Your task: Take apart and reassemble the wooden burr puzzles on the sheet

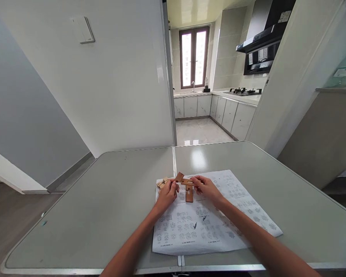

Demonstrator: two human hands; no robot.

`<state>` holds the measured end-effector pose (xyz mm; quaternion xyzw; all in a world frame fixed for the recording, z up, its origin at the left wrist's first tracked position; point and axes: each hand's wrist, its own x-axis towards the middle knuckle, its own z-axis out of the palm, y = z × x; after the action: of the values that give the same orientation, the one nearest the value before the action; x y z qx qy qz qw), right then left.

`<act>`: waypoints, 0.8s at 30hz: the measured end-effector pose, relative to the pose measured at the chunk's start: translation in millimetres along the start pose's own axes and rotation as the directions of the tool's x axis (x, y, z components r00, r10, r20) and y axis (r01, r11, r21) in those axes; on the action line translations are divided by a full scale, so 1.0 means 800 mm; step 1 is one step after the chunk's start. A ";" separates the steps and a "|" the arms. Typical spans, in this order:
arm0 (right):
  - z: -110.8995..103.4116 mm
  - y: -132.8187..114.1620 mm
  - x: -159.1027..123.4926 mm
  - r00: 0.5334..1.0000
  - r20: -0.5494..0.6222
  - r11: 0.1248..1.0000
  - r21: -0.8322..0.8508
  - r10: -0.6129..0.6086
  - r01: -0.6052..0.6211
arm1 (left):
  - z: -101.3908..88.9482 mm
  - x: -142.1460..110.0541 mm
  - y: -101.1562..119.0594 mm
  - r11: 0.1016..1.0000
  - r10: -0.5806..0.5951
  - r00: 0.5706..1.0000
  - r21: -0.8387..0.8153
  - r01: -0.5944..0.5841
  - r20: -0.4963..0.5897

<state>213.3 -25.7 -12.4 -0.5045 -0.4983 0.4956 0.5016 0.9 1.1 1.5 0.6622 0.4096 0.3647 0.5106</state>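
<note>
My left hand (pixel 167 194) is closed on a reddish-brown wooden puzzle piece (pixel 179 177), which sticks up tilted past the fingertips. Between the fingers of my right hand (pixel 204 187) is a notched wooden bar (pixel 187 182), lying roughly level and pointing left. Below that bar a second brown wooden piece (pixel 189 195) with a cut-out points toward me; whether the two are joined I cannot tell. Pale wooden pieces (pixel 162 182) sit just beyond my left hand, partly hidden by it. Under both hands lies a large paper sheet (pixel 187 246) printed with small diagrams.
The grey folding table (pixel 89 215) has a metal seam down its middle and a metal rim. A white wall (pixel 127 84) stands beyond its far left edge. Past a doorway is a kitchen with a stove (pixel 243 91) and a window (pixel 193 57).
</note>
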 end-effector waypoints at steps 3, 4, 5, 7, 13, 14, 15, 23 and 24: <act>-0.002 0.000 0.001 1.000 0.016 0.988 0.156 0.007 -0.010 | -0.001 0.001 0.000 0.999 -0.013 1.000 -0.034 0.014 0.009; -0.003 0.001 0.002 1.000 0.019 0.982 0.189 0.009 -0.013 | -0.001 0.001 0.000 0.999 -0.017 1.000 -0.042 0.017 0.014; -0.003 0.002 0.003 1.000 0.023 0.977 0.211 0.011 -0.015 | -0.001 0.001 0.001 0.999 -0.020 1.000 -0.050 0.021 0.021; -0.003 0.003 0.004 0.999 0.038 0.972 0.234 0.012 -0.021 | -0.001 0.000 0.002 0.998 -0.023 0.999 -0.060 0.026 0.039; 0.003 0.004 0.003 0.995 0.094 0.935 0.355 -0.023 -0.012 | 0.001 -0.004 0.006 0.998 -0.015 0.995 -0.063 0.021 0.094; 0.004 0.004 0.002 0.996 0.090 0.933 0.360 -0.029 -0.005 | 0.001 -0.005 0.006 0.998 -0.008 0.995 -0.061 0.014 0.097; 0.004 0.004 0.001 0.996 0.086 0.933 0.359 -0.036 0.003 | 0.001 -0.005 0.006 0.998 -0.002 0.995 -0.058 0.008 0.101; 0.016 -0.006 -0.006 0.990 0.057 0.961 0.253 -0.132 0.114 | 0.001 -0.007 0.010 1.000 0.017 0.994 -0.025 -0.015 0.103; 0.018 -0.006 -0.007 0.987 0.044 0.967 0.210 -0.156 0.144 | 0.001 -0.007 0.011 1.000 0.022 0.994 -0.022 -0.019 0.105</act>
<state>198.8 -30.9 -8.0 -0.3955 -0.4961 0.5201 0.5718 0.7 -5.8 9.5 0.6791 0.3715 0.3389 0.5347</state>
